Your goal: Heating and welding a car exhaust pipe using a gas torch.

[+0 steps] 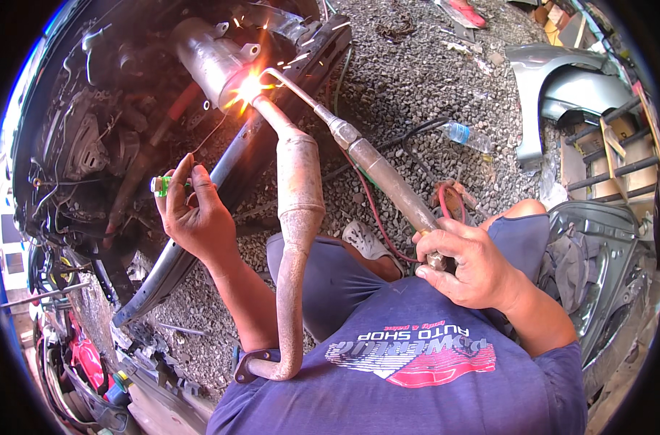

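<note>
Sparks (301,58) scatter from a bright orange flare (247,88) where a dull silver metal cylinder (208,61) meets a rusty grey-brown metal pipe (299,177) with a swollen middle section; we find this joint at the upper middle of the view, out beyond the bent knees, with a long blue metal beam (199,210) slanting past below; the pipe's holed end flange (254,364) lies over the left side of a printed navy shirt (388,402), and since neither hand holds the pipe, we judge that the body helps to steady it; the right hand (475,264) has its fingers curled closed around the rear end of a long metal torch (388,181), whose bent tip points at the flare; the length of the tool, we suppose, keeps the knuckles well apart from the heat; the left hand (199,210) pinches a thin metal rod (210,135) between thumb and fingers drawn together, the far end reaching toward the glow, likely held long for the same reason; a small green object (160,186) shows beside those fingers, though we cannot tell what it is; slack red hose (373,210) loops over grey gravel (410,80), presumably leaving the torch free to swing.
</note>
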`<state>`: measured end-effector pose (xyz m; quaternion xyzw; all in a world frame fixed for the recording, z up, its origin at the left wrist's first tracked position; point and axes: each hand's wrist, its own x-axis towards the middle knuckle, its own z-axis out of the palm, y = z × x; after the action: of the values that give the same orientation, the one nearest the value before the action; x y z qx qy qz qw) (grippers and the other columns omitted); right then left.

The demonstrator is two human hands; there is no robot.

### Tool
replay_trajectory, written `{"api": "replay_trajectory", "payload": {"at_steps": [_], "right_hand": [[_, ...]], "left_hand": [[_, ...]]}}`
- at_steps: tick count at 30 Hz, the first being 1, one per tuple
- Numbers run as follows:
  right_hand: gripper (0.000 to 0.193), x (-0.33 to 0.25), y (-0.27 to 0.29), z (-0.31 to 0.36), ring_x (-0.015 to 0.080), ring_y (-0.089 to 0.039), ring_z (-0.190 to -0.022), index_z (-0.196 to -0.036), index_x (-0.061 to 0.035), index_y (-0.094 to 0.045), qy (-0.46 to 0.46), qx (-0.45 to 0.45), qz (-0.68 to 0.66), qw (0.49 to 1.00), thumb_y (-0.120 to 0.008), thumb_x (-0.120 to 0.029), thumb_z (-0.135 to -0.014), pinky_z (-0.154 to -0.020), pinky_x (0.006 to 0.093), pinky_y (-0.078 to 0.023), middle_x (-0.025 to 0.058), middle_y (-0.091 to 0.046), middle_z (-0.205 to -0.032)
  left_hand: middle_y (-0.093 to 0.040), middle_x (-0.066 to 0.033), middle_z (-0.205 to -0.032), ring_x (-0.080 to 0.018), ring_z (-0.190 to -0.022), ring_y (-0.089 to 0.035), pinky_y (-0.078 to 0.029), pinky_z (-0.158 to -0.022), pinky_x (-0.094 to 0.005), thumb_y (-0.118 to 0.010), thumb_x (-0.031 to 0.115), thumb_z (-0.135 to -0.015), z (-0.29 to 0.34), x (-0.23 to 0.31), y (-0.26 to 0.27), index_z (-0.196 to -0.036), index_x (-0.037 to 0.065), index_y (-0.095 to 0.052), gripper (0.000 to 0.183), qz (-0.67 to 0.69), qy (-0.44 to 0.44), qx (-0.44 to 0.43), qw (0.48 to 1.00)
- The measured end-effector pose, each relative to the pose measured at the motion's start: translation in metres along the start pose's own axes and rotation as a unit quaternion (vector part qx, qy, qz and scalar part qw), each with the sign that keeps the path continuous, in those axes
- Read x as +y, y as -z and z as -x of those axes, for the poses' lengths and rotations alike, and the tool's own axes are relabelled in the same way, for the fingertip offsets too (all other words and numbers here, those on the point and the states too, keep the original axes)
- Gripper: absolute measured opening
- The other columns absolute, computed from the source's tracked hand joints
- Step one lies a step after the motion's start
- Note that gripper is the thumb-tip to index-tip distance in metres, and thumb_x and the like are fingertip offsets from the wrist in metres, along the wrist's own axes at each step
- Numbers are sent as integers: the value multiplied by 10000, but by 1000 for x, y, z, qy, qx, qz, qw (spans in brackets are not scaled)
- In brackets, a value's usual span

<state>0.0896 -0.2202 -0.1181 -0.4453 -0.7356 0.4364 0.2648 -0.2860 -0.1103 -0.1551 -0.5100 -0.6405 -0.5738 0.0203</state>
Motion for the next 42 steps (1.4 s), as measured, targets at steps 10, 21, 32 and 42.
{"api": "replay_trajectory", "payload": {"at_steps": [10,21,32,42], "right_hand": [[276,9,22,19,180,-722,-771,-1144,-71,-728,44,41,-132,989,-855,-12,-906,-830,372,-616,164,-760,-1152],[375,19,43,50,122,-734,-673,-1263,-85,-581,126,112,-273,947,-824,-47,-980,-595,233,-612,371,-687,-1319],[383,19,41,69,96,-737,-727,-1286,-67,-611,7,77,-316,945,-780,70,-972,-613,216,-594,283,-688,-1390],[356,25,30,55,115,-763,-759,-1257,-45,-633,4,22,-280,960,-772,107,-965,-659,249,-628,276,-704,-1386]], "left_hand": [[-663,-57,-1187,-112,-944,-661,-588,-857,-261,-759,51,-1075,43,24,11,-1538,18,-685,470,67,30,11,997],[-483,-12,-1223,-114,-1088,-551,-524,-1004,-290,-758,-70,-990,98,23,10,-1701,16,-504,760,117,15,-23,993],[-379,-81,-1503,-166,-1116,-517,-567,-912,-357,-794,155,-1027,123,10,15,-1767,-38,-307,907,222,-27,-31,974],[-416,-137,-1450,-171,-1088,-487,-511,-891,-326,-873,115,-837,127,55,30,-1741,-80,-313,1081,82,-85,-129,985]]}}
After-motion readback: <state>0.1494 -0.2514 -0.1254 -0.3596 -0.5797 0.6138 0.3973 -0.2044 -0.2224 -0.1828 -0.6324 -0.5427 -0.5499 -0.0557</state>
